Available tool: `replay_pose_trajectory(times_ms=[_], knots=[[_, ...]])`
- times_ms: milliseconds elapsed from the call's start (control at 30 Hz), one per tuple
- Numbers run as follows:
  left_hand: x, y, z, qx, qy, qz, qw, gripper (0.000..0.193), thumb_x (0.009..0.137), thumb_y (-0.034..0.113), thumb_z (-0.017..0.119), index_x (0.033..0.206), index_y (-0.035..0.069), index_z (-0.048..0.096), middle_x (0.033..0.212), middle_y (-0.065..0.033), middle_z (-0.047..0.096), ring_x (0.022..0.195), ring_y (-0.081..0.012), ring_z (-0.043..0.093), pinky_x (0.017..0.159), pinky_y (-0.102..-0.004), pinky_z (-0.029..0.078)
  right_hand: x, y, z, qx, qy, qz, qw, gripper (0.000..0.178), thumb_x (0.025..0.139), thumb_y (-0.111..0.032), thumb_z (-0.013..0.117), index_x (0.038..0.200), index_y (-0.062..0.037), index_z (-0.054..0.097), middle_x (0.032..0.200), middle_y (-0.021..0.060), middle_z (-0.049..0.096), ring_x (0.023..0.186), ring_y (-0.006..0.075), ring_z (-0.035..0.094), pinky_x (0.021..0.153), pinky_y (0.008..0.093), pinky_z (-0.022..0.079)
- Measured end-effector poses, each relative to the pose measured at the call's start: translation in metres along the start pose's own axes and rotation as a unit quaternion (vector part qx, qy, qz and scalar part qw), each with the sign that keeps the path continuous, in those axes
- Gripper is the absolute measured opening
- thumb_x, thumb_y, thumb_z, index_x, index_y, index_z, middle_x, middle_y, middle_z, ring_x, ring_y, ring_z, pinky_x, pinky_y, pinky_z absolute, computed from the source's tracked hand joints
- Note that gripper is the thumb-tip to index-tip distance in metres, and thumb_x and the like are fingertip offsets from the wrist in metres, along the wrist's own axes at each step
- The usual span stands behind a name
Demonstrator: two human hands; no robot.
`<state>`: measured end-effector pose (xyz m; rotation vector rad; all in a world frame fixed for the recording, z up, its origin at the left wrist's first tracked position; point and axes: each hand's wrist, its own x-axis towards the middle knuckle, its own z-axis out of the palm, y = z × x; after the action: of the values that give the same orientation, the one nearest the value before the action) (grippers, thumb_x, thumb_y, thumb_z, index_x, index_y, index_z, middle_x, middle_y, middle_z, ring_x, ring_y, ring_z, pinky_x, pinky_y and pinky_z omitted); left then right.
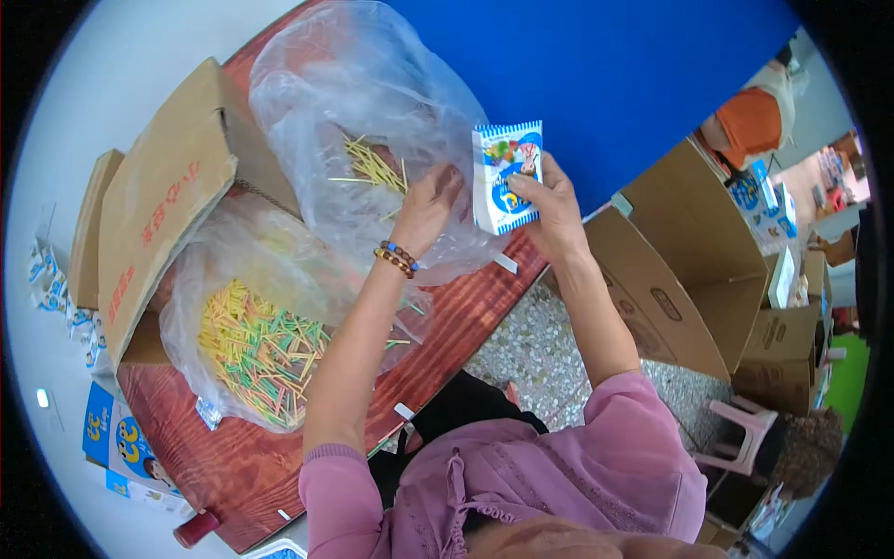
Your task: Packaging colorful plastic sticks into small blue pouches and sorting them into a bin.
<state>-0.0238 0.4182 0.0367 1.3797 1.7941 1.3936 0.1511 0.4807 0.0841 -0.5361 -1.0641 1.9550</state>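
Observation:
My right hand (556, 203) grips a small blue-and-white packet (507, 177), thumb on its front, over the table's right edge. To its left, my left hand (426, 207), with a beaded bracelet on the wrist, is over a clear plastic bag (358, 70). Its fingers are curled together; whatever they may hold is too small to make out. Thin yellow sticks (374, 168) lie in this bag beside the fingers. Closer to me, a second clear bag (270, 224) holds many yellow, green and pink sticks (261, 349). It spills from a cardboard box (172, 177).
The reddish wooden table (223, 475) meets a blue surface (596, 74) at the far side. An open cardboard carton (684, 270) stands right of my right arm. Beyond it are a pink plastic stool (740, 429) and another person in orange (750, 126). Blue-and-white boxes (126, 443) lie at the left.

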Motion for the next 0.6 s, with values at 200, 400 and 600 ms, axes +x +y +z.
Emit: replay_pose_trajectory(times_ms=[200,400,600], knots=[[-0.044,0.062,-0.003,-0.239,0.034,-0.059,0.969,0.037,0.092,0.027,0.061,0.11,-0.005,0.06,0.098,-0.0092,0.063,0.085,-0.0092,0.059,0.07,-0.0253,0.048,-0.043,0.023,-0.013,-0.153,0.025,0.001,0.988,0.031,0.082,-0.002,0.069,0.105,-0.0019,0.048,0.095,0.0079,0.064,0.084,0.0106,0.063,0.072,0.0258,0.053],[-0.082,0.047,-0.015,-0.272,0.093,-0.177,0.941,0.032,0.086,0.027,0.071,0.088,-0.003,0.063,0.073,-0.0013,0.063,0.061,-0.0073,0.058,0.052,-0.0222,0.044,-0.068,0.045,0.019,-0.188,-0.089,0.054,0.977,0.035,0.079,-0.007,0.074,0.105,-0.0023,0.051,0.095,0.0055,0.064,0.083,0.0094,0.062,0.072,0.024,0.051],[-0.123,0.048,-0.015,-0.51,0.138,-0.319,0.787,0.027,0.09,0.029,0.067,0.089,0.002,0.063,0.081,-0.0044,0.066,0.066,-0.0107,0.064,0.059,-0.0262,0.054,-0.094,0.078,0.012,-0.082,-0.186,0.151,0.967,0.04,0.076,-0.013,0.075,0.111,0.0012,0.062,0.1,0.0051,0.067,0.087,0.0097,0.063,0.079,0.0266,0.052]])
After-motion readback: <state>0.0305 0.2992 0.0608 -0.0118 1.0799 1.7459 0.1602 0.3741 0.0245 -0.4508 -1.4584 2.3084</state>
